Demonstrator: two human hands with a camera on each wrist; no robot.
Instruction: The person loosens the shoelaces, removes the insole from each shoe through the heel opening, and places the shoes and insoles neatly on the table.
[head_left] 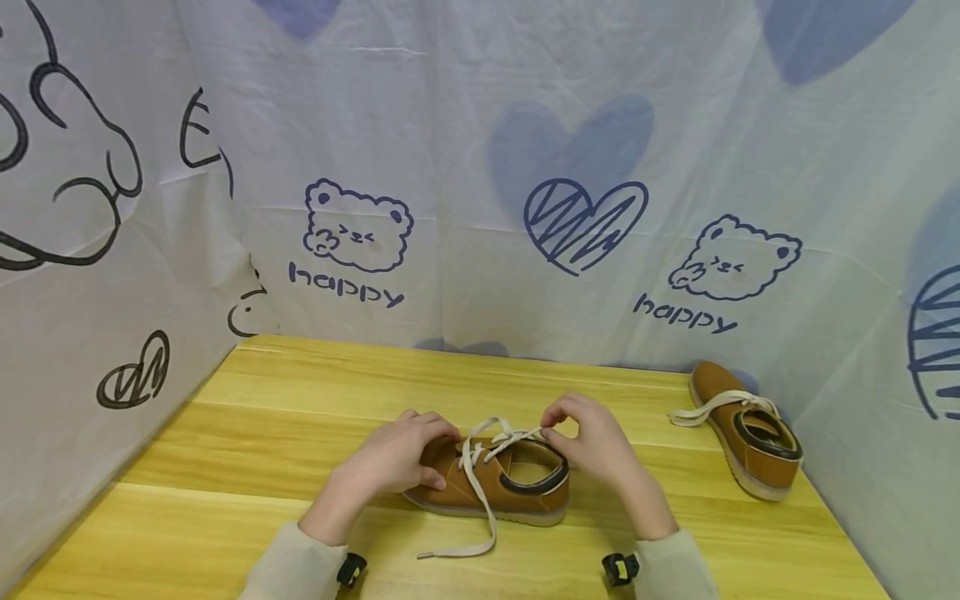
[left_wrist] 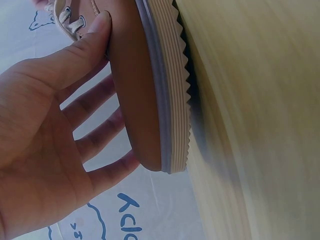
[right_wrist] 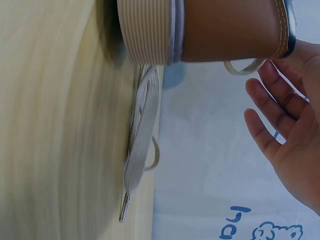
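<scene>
A brown lace-up shoe (head_left: pixel 525 498) with a pale sole lies on its sole, toe to the left. My left hand (head_left: pixel 397 454) grips its toe, the thumb on the near side and the other fingers on the far side, as the left wrist view shows at the toe cap (left_wrist: pixel 132 100). My right hand (head_left: pixel 596 442) pinches the white shoelace (head_left: pixel 527 433) above the shoe's opening, thumb against forefinger. One lace end (head_left: pixel 459 552) drapes over the near side onto the table. Beyond the heel (right_wrist: pixel 230 30), the right wrist view shows a flat lace length (right_wrist: pixel 142 140) with a metal tip.
A second brown shoe (head_left: pixel 765 467) with a white lace (head_left: pixel 697 414) stands at the table's right edge. The wooden table (head_left: pixel 225 450) meets a printed white cloth (head_left: pixel 465 300) at the back and on both sides. A dark wrist camera sits on each wrist.
</scene>
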